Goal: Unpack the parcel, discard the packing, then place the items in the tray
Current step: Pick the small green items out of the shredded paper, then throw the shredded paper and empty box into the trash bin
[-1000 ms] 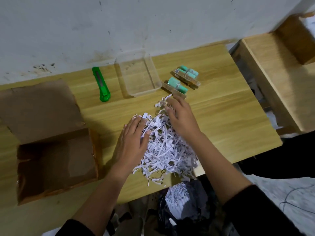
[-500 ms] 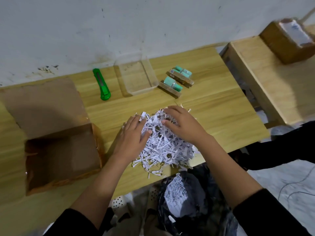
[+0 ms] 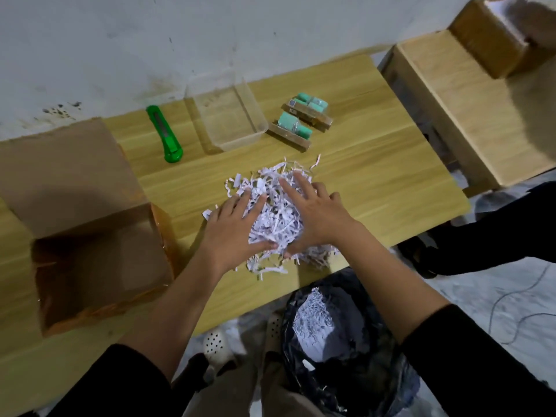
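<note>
Head view shows, far left, an open brown cardboard box (image 3: pixel 99 266) on the light wooden table (image 3: pixel 376 164), its flap folded back toward the wall. Beyond it lies a green plastic utility knife (image 3: pixel 164 132), then a clear rectangular plastic tray (image 3: pixel 257 115) near the wall. The left hand (image 3: pixel 237 233) and right hand (image 3: pixel 316 218), fingers spread flat, press in on either side of a heap of white shredded paper packing (image 3: pixel 276 218) near the table's front edge, gripping nothing tightly. Just right of the tray sit two small packs of teal items on brown card (image 3: pixel 301 121). Below the table's edge, a black bin bag (image 3: pixel 346 356) holds more shreds.
</note>
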{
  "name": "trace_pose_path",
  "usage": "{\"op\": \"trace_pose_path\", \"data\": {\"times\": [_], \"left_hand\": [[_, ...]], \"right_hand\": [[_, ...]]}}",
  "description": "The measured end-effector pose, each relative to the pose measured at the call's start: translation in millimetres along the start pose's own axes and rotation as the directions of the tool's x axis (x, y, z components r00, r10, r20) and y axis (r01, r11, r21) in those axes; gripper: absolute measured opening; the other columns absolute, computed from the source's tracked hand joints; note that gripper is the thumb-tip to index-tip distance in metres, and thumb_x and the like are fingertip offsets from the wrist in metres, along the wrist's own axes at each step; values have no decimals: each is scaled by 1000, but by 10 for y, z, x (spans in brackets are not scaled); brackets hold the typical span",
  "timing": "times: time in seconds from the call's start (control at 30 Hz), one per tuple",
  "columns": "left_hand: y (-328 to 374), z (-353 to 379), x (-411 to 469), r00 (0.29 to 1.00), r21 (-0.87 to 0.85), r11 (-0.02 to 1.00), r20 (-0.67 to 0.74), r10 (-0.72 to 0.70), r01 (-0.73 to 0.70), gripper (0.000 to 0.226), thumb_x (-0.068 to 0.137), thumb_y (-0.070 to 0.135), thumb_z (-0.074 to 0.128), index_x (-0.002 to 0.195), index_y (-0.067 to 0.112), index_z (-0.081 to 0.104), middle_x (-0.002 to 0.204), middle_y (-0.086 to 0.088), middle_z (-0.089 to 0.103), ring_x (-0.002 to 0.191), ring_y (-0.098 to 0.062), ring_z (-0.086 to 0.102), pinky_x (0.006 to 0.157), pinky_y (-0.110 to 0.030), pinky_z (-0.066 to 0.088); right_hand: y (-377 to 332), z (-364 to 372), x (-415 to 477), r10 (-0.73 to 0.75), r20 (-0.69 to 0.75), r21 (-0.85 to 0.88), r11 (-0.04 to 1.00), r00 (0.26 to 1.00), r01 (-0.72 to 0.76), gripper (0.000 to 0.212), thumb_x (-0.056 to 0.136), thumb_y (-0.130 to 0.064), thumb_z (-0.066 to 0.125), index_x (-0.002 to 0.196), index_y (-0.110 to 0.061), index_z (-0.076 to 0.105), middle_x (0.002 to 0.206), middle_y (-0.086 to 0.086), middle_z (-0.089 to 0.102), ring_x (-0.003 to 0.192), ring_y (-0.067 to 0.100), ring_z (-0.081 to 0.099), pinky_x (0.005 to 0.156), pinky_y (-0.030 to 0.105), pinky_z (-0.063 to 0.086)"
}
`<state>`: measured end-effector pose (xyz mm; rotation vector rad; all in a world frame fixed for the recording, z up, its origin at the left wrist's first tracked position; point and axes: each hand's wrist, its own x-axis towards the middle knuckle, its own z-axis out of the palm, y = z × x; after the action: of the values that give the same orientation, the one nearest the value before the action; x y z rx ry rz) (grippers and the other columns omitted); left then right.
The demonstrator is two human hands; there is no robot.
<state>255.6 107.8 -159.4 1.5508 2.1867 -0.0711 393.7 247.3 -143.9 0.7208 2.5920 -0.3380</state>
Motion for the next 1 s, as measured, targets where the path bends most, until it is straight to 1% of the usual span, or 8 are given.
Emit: {"op": "trace_pose_path", "data": {"times": [0.13,0.23,0.33,0.5,0.67,0.8,0.9,1.0], "left_hand": [[-20,-16,56,994,53,999,-107,0,5,83,86,56,46,147,31,-5,157,-1,7,140,-27,15,109,-43,23],[-55,7,61,989,22,1000,-150,-15,18,79,88,44,51,148,28,2,151,-5,21,132,-29,24,105,-41,29],[-84,45,39,982,-50,998,-188,-33,24,76,87,40,55,148,27,11,142,-7,31,125,-28,31,97,-40,38],[-87,68,-12,972,-100,995,-232,-40,17,69,85,39,59,142,18,26,126,-6,38,116,-25,39,87,-37,44],[-50,76,2,981,-62,998,-193,-25,13,60,86,27,60,137,11,32,131,-9,36,119,-27,40,95,-33,37],[-104,43,16,994,-168,986,-110,-24,5,50,84,14,61,131,7,43,130,-11,40,114,-31,48,93,-39,42],[-149,-20,15,999,-212,977,-36,13,-21,51,85,13,60,132,11,42,128,-12,45,111,-34,53,89,-44,47],[-114,-122,-25,998,-197,978,-30,63,-68,53,83,14,63,132,16,42,123,-11,51,108,-34,56,86,-45,50]], "right_hand": [[-29,-41,127,-35,-64,40,998,997,38,123,58,-64,73,146,-30,-5,151,8,15,130,36,26,98,51,39],[-80,-29,141,-37,-75,150,988,997,48,100,69,-43,75,145,-26,12,148,11,20,129,37,26,95,48,44],[-122,9,102,-13,-100,216,976,995,35,84,73,-26,73,141,-24,25,146,11,22,125,37,30,89,46,45],[-213,21,60,52,-79,300,953,996,-26,78,74,-12,69,139,-24,28,143,10,24,123,34,33,88,46,48],[-356,71,44,132,-85,362,928,988,-93,74,74,-3,66,138,-20,32,137,13,32,116,36,40,88,44,47],[-519,125,-24,193,-101,405,904,976,-137,72,73,0,67,137,-13,36,130,17,41,108,38,49,88,44,48],[-594,74,-118,230,-84,432,885,970,-173,69,75,-4,65,138,-11,37,137,19,41,117,39,49,94,43,46],[-606,-56,-324,296,-58,468,852,953,-236,67,78,-1,62,140,-10,35,145,19,34,128,37,41,101,40,40]]}}
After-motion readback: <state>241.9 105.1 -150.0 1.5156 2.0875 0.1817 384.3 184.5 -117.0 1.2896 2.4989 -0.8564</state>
